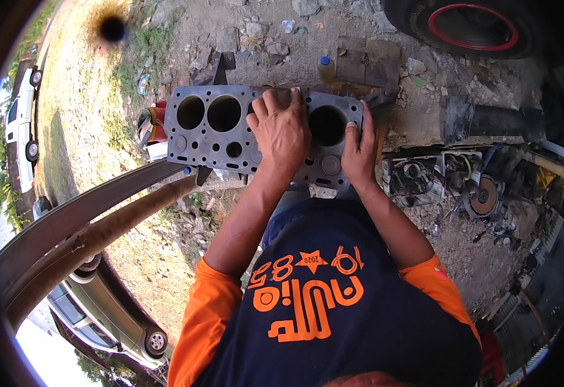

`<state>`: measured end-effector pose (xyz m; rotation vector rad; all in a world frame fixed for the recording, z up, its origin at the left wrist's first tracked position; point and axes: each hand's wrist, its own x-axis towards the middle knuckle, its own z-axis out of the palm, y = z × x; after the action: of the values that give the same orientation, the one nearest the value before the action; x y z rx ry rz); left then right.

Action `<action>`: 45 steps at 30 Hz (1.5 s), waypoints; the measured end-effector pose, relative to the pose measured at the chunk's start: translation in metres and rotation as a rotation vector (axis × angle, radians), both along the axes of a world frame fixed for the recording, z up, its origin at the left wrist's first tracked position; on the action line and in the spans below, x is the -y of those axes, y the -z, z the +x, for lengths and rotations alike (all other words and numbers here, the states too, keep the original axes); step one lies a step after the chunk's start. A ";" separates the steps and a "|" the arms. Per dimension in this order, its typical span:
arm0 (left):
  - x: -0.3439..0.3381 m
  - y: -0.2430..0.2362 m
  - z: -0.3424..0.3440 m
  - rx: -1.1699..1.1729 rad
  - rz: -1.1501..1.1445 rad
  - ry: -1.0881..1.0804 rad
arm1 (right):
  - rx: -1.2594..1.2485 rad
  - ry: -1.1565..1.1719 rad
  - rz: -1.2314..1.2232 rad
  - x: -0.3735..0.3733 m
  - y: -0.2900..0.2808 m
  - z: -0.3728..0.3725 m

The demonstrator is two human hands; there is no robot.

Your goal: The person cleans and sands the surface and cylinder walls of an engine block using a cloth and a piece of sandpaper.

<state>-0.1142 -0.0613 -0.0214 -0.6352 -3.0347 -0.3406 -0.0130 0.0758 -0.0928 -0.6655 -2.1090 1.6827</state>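
Note:
A grey metal engine block lies in front of me, its flat top face up. Large round cylinder bores and smaller holes open in that face. My left hand rests on the face right of the middle, fingers bent and pressed together, partly covering a bore. Whatever may be under those fingers is hidden. At the block's right end, my right hand grips the edge, the thumb on top and the fingers along the side.
A red container stands beside the block's left end. Behind it are a blue-capped bottle and a tyre with a red rim. Greasy machine parts lie at right. A rusty pole runs at left, near a parked car.

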 end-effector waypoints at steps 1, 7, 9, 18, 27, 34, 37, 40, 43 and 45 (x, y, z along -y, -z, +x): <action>0.003 0.004 0.009 -0.026 0.004 0.002 | 0.008 0.002 0.025 0.000 0.003 0.002; -0.004 -0.001 -0.004 -0.004 -0.028 0.018 | 0.053 0.009 0.078 0.001 -0.005 0.005; -0.001 0.002 0.014 -0.021 0.003 0.001 | 0.015 0.014 0.187 -0.002 0.003 0.001; 0.006 0.003 0.022 -0.006 -0.023 0.013 | -0.012 0.031 0.147 0.000 0.004 0.001; 0.009 0.003 0.025 -0.021 0.000 0.046 | -0.013 0.014 0.119 0.000 0.002 0.001; -0.001 0.005 0.008 -0.045 -0.025 0.029 | -0.011 0.023 0.084 0.002 0.000 -0.001; -0.006 -0.003 -0.009 0.015 0.041 0.055 | 0.009 0.016 0.074 0.001 -0.002 0.001; 0.009 -0.028 -0.011 0.024 0.410 0.120 | 0.023 0.005 0.081 -0.002 -0.001 0.001; 0.041 -0.051 -0.012 0.573 1.099 0.090 | 0.022 0.008 0.052 -0.001 0.001 0.001; 0.057 -0.062 -0.009 1.104 1.571 -0.243 | 0.012 0.022 -0.035 0.001 -0.004 0.000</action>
<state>-0.1233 -0.1188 0.0404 0.1736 -1.9920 -3.1815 -0.0131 0.0746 -0.0887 -0.7080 -2.0777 1.7114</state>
